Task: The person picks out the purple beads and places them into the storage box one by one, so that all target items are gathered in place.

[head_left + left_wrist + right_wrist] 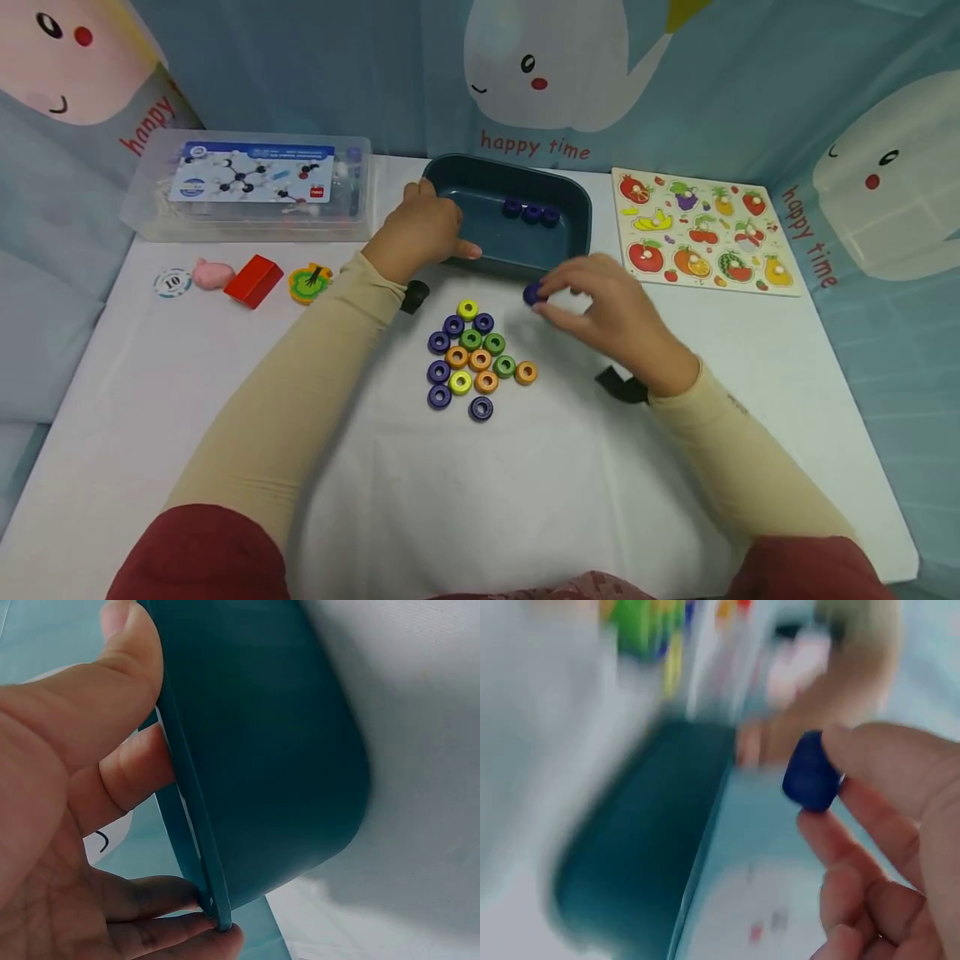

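Inside the bin (513,244), three purple rings (532,214)

Rings (480,368) before the bin (495,237), puzzle board (716,250) to its right

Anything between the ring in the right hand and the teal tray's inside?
Only the near rim of the teal tray: the blue-purple ring in the right hand appears in front, so likely must pass over it. The left hand grips the tray's left end, off that line.

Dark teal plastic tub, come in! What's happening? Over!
Left hand gripping the tub by its rim. Right hand pinching a small dark purple-blue ring nearby. Three similar rings inside. Nothing seen blocking the way.
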`<state>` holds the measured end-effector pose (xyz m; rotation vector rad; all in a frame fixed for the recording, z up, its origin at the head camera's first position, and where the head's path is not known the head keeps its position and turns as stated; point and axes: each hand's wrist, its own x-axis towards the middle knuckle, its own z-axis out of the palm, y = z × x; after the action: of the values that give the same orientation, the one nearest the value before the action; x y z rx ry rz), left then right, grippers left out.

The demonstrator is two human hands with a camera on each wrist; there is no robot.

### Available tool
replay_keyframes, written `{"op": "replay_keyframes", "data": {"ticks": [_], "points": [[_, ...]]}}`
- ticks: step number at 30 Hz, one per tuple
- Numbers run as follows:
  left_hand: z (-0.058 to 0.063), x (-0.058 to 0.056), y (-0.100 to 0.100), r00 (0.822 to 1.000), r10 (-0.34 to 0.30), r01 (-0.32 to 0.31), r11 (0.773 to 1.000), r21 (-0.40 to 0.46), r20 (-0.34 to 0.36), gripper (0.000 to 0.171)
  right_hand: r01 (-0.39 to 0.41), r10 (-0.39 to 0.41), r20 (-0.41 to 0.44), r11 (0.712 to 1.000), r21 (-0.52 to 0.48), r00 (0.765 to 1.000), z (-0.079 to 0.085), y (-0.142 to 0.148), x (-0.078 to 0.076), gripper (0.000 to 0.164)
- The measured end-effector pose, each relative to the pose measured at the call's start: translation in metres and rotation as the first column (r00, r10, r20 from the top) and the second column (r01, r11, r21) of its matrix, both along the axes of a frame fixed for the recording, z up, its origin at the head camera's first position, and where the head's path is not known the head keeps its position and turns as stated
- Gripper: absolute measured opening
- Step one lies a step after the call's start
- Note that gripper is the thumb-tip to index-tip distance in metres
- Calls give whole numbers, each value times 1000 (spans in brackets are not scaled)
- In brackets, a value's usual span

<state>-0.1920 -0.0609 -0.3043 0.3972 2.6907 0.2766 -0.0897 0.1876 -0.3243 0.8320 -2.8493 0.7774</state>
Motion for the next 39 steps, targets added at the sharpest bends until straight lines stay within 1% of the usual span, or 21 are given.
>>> {"op": "replay_keyframes", "data": {"ticks": [1,3,5,6,8,10,11,15,18,22,25,30,33,35,37,39], "points": [[0,0,0,1000,1,-1,1000,1,0,56,67,-67,2,998,-4,998,1,4,-15,19],[1,0,0,1000,1,-1,1000,3,-2,57,182,-182,17,983,-1,983,-1,9,-45,22],[1,1,-1,1000,3,-3,1000,11,-3,57,249,-251,56,968,35,966,-8,12,-71,26],[1,2,-1,1000,5,-5,1000,16,-3,56,269,-272,80,962,54,959,-13,13,-82,28],[1,3,-1,1000,7,-7,1000,22,-6,56,286,-297,131,953,97,946,-20,12,-98,30],[1,4,-1,1000,11,-11,1000,29,-8,55,283,-302,173,951,127,938,-26,11,-107,31],[1,5,-1,1000,11,-11,999,32,-9,54,282,-302,192,951,124,934,-29,10,-110,31],[1,5,-1,1000,6,-5,999,34,-23,53,283,-301,219,953,112,928,-35,7,-116,26],[1,5,-1,1000,0,0,1000,26,-28,54,275,-303,229,950,146,925,-35,4,-118,22],[1,4,-1,1000,2,-2,1000,18,-26,54,267,-313,265,944,196,912,-34,0,-119,20],[2,4,0,1000,6,-6,1000,22,-23,54,269,-320,281,941,206,905,-35,-1,-120,19],[2,4,-1,1000,7,-7,1000,29,-22,53,267,-319,282,941,208,905,-35,-1,-122,19],[1,3,-1,1000,10,-9,999,32,-21,53,265,-310,273,946,189,911,-36,0,-121,22],[1,3,-1,1000,7,-7,999,32,-22,54,262,-301,249,948,178,920,-34,1,-119,26],[1,3,-1,1000,9,-9,999,32,-20,54,262,-291,214,952,155,932,-32,2,-115,30],[2,3,-1,1000,14,-13,1000,28,-13,54,270,-290,155,953,141,944,-28,3,-107,33]]}}
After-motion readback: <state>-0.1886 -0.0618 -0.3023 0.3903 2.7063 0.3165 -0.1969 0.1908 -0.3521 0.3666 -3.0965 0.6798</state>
